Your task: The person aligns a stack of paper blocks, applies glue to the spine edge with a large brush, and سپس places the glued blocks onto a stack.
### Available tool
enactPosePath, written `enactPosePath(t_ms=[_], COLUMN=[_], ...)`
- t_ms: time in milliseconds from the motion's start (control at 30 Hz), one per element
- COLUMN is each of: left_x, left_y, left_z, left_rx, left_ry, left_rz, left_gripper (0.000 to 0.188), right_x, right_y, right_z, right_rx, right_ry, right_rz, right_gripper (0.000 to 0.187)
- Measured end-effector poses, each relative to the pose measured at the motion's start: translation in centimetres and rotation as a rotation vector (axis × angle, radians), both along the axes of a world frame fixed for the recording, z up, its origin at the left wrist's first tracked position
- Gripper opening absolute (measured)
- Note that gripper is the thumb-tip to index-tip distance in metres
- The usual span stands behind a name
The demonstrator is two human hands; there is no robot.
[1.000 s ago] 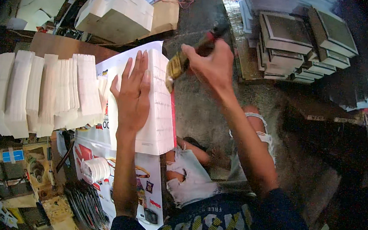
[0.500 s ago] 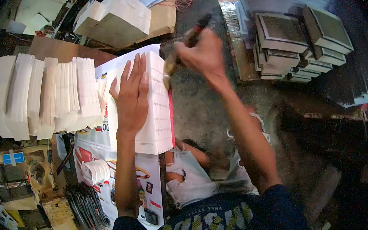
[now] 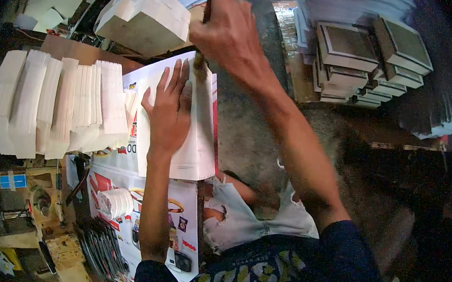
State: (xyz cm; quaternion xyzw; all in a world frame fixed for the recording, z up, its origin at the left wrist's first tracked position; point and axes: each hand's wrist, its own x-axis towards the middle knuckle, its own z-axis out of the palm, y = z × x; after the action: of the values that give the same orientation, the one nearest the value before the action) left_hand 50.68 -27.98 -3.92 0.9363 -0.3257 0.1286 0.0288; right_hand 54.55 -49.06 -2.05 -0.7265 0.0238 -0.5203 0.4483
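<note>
Paper block [image 3: 199, 143], white, one: landmark for this entry. Lies on a printed sheet [image 3: 115, 176], lengthwise before the person, its right-hand edge exposed, presumably so that edge can be reached unobstructed.

Left hand [image 3: 170, 118]: on top of the paper block, palm down, fingers extended together, thumb apart; grip released, nothing grasped. The flat press probably keeps the block from sliding.

Right hand [image 3: 229, 34]: beyond the far end of the paper block; grip clenched around a brush [image 3: 201, 68]. Brush head points back toward the person, at the far end of the paper block; contact cannot be told, the part being blurred. Handle upward, likely so the bristles can meet the edge.

Row of paper blocks [image 3: 29, 104]: left of the paper block, set side by side, perhaps to stay within reach.

Stacked books [image 3: 349, 44], dark-covered: well to the right of the paper block, beyond the far end.

Changes against the earlier frame, one second back: right hand and brush shifted from beside the paper block's right edge to its far end. Left hand unchanged in pose, still flat.
</note>
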Motion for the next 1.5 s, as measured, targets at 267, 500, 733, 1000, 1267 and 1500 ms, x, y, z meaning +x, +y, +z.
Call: enactPosePath(t_ms=[267,500,733,1000,1267,1500], left_x=[-0.4,0.0,0.1,-0.3,0.0,-0.3], left_y=[-0.7,0.4,-0.1,-0.4,-0.4,-0.3], left_z=[0.3,-0.3,-0.7,-0.1,-0.1,-0.9], left_rx=[-0.022,-0.04,-0.058,-0.093,-0.103,-0.131], left_ry=[0.027,-0.031,-0.02,0.015,-0.04,-0.054], left_rz=[0.034,-0.007,0.027,0.045,0.014,0.024], left_gripper=[0.053,0.049,0.048,0.049,0.049,0.048], right_x=[-5.4,-10.7,-14.3,-27.3,-14.7,-20.5], right_y=[-2.4,1.4,4.8,6.5,1.7,8.4], right_z=[0.3,-0.8,-6.1,-3.9,-2.2,-4.9], right_rx=[-0.293,0.217,0.445,0.479,0.859,0.892], right_ry=[-0.085,-0.045,0.019,0.257,0.182,0.395], right_rz=[-0.121,0.269,0.365,0.63,0.142,0.315], right_gripper=[0.073,0.029,0.013,0.018,0.014,0.011])
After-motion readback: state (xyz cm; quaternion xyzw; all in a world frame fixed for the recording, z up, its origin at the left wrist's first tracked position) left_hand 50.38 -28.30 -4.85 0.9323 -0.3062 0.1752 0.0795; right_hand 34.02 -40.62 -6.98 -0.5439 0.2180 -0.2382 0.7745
